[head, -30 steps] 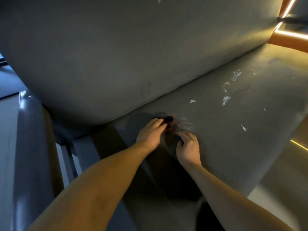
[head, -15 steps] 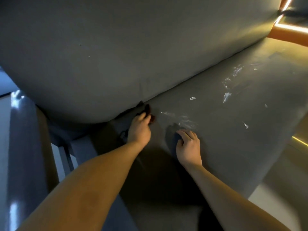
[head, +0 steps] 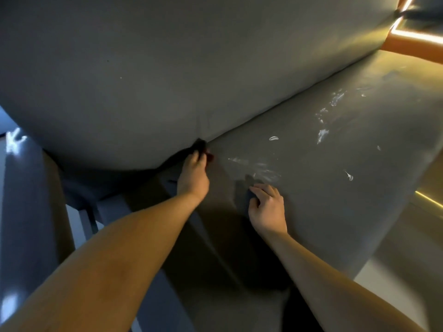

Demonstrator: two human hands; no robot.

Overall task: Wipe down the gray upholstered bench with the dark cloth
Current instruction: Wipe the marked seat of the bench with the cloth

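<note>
Cloth (head: 201, 145) sits bunched in the bench (head: 335, 224) crease under fingertips of the left hand (head: 194, 174); pinched or merely pressed, I cannot tell. It could wedge there and slip free. Right hand (head: 267, 209) rests loosely curled, empty, near the crease; white smears (head: 322, 135) beyond may get missed.

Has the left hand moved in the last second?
Yes. The left hand, gripping the dark cloth, slid leftward, away from the white smear, up against the backrest.
</note>
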